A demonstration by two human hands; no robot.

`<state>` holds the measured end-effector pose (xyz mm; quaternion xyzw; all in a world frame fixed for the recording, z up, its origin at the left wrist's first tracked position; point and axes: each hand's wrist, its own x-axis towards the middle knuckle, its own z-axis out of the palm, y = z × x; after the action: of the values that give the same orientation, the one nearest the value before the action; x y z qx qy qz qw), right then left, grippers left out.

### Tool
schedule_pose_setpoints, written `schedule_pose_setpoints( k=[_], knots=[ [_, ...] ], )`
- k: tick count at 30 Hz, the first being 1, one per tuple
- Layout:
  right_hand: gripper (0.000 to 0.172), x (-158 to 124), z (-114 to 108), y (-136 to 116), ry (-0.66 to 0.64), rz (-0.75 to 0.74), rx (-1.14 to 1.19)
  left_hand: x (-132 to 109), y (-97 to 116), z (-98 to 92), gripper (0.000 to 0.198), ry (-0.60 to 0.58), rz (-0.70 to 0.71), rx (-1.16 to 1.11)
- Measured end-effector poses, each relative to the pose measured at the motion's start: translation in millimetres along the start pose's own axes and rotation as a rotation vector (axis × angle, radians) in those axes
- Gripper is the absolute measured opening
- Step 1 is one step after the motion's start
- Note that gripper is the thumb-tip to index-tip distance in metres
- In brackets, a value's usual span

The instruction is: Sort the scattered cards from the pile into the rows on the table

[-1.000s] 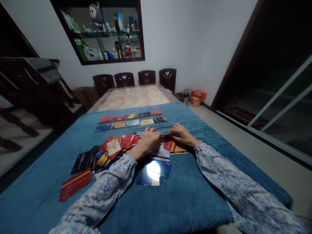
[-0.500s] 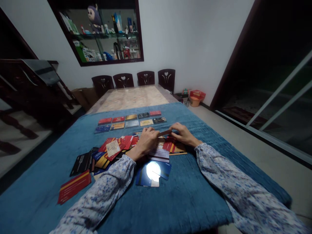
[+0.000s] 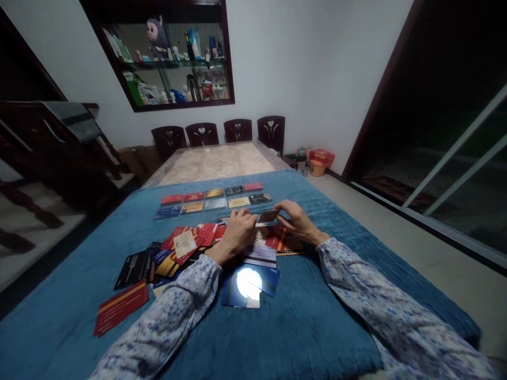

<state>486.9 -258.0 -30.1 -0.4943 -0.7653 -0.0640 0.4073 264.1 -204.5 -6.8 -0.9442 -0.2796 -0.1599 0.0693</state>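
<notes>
Both my hands hold one small dark card [image 3: 268, 216] between them, a little above a blue cloth [image 3: 301, 316]. My left hand [image 3: 238, 232] pinches its left end with curled fingers. My right hand [image 3: 295, 220] grips its right end. Under and left of my hands lies a loose heap of cards [image 3: 186, 244], mostly red, black and yellow. Beyond my hands, two neat rows of cards [image 3: 216, 199] lie face up on the cloth. A blue card [image 3: 247, 282] near me reflects a bright light spot.
A red card [image 3: 121, 307] lies apart at the near left. The marble table [image 3: 214, 161] runs on past the cloth to several dark chairs [image 3: 237, 129]. A wall shelf [image 3: 174, 53] holds bottles and a plush toy. A red basket [image 3: 320, 158] sits on the floor.
The card between my hands has risen off the pile and tilted up to face me. Both hands lifted slightly with it.
</notes>
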Motion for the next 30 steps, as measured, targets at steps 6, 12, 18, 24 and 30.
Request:
schedule_pose_setpoints(
  k=[6,12,18,24,30],
  knots=[
    [0.022,1,-1,-3,0.095,-0.153,-0.215,-2,2,-1.3,0.025,0.129,-0.021,-0.033],
    [0.023,2,-6,-9,0.058,-0.231,-0.346,-3,5,3.8,0.028,0.243,0.01,-0.091],
    [0.021,5,0,-14,-0.001,-0.28,-0.326,-2,8,8.7,0.019,0.218,0.042,-0.118],
    [0.022,3,10,-14,-0.009,-0.268,-0.285,-3,8,10.0,0.016,0.123,0.02,-0.123],
    [0.018,-7,18,0,-0.036,-0.168,-0.271,-5,2,7.3,0.036,0.06,-0.081,-0.132]
  ],
)
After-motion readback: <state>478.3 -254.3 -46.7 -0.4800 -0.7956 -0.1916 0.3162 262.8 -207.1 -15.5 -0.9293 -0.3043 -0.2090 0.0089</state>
